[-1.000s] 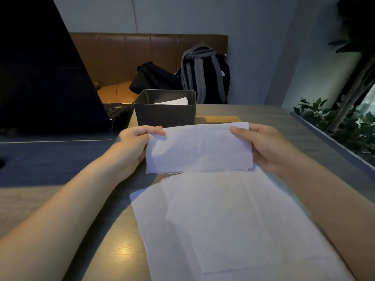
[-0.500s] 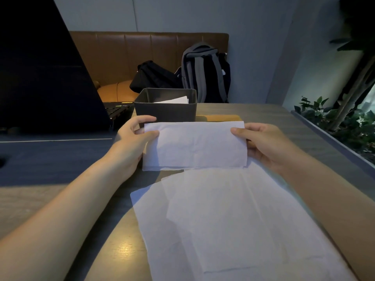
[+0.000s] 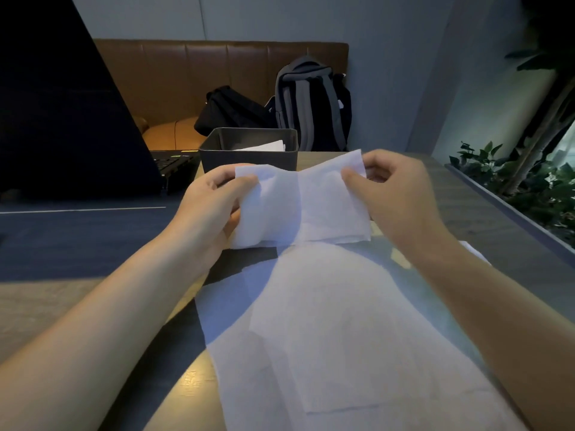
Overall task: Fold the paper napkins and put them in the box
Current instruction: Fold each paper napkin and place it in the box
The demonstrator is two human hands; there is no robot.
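1. Both hands are holding one white napkin (image 3: 298, 203) up above the table (image 3: 460, 206), just in front of the box (image 3: 249, 157).
2. Left hand (image 3: 214, 206) is pinching the napkin's left end, thumb lying across the front near the top corner and the other fingers curling behind the paper.
3. Right hand (image 3: 401, 194) is pinching the right end near its top corner, thumb on the front, fingers curling behind, the back of the hand facing the camera.
4. Both forearms are reaching in from the bottom corners, angling toward each other.
5. The napkin is bending along a vertical crease at its middle, with the two halves tilting toward the camera.
6. The box, dark and open-topped, is standing on the table beyond the hands; a white folded napkin (image 3: 264, 147) is sticking up inside it on the right.
7. More unfolded napkins (image 3: 326, 337) are lying flat and overlapping on the table below the held one.
8. A laptop (image 3: 62, 98) is standing open to the left of the box, and a backpack (image 3: 311, 101) is sitting on the bench (image 3: 186, 76) behind.
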